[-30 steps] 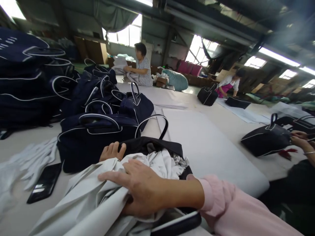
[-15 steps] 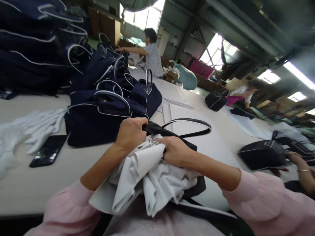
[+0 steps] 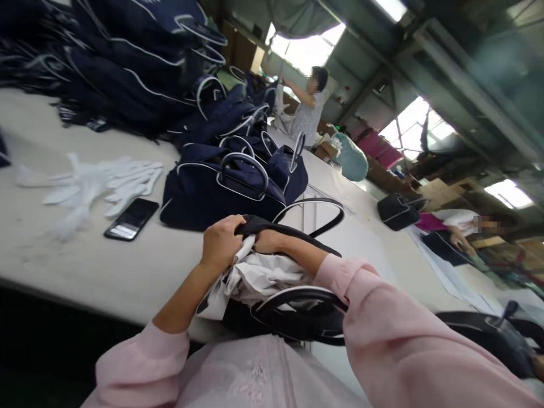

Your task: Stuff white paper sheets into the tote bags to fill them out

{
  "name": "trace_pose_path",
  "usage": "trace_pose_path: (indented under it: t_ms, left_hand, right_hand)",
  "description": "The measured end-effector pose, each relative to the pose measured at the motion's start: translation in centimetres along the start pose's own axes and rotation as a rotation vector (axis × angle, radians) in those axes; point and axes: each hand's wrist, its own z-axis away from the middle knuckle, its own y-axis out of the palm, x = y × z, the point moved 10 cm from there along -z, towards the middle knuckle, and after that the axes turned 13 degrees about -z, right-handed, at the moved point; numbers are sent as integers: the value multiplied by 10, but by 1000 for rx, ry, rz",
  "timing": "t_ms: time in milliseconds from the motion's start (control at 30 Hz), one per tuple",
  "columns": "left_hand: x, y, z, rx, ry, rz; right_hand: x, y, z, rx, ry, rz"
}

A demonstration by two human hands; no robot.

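Observation:
A black handbag (image 3: 236, 317) with white piping lies at the near edge of the table, its mouth open towards me. Crumpled white sheet material, paper or cloth, (image 3: 272, 275) fills the opening and spills over its left side. My left hand (image 3: 223, 241) is closed around the bag's far left rim. Inside the opening, my right hand (image 3: 270, 241) is closed on the white material, its fingertips partly hidden. One bag handle (image 3: 340, 212) arches up behind my right forearm, while the other handle (image 3: 293, 294) lies across the near side.
Navy bags (image 3: 199, 192) stand beyond my hands, with a tall pile of them (image 3: 140, 79) at the left. A phone (image 3: 131, 220) and white gloves (image 3: 136, 175) lie left on the table (image 3: 170, 289). People work at the back (image 3: 308, 116) and right (image 3: 463, 238).
My right hand has moved left and deeper into the bag, pushing the white material down into it. The near handle now shows on top. My view has turned left.

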Motion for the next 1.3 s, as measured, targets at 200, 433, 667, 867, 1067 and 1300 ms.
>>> trace_pose_path:
  t_ms: [200, 433, 667, 867, 1067, 1300]
  left_hand:
    - [29, -6, 0, -18, -109, 130]
    - [39, 33, -21, 144, -380, 356]
    - [47, 51, -29, 166, -471, 471]
    - [45, 64, -36, 247, -346, 690]
    - [84, -1, 34, -177, -458, 634]
    - [-54, -42, 106, -279, 410, 217]
  right_hand:
    - [54, -2, 93, 170, -174, 187]
    - [103, 43, 145, 190, -593, 589]
    - [80, 32, 71, -5, -552, 784]
    - [46, -22, 16, 131, -243, 302]
    - [2, -30, 2, 185, 45, -299]
    - [2, -29, 3, 184, 52, -391]
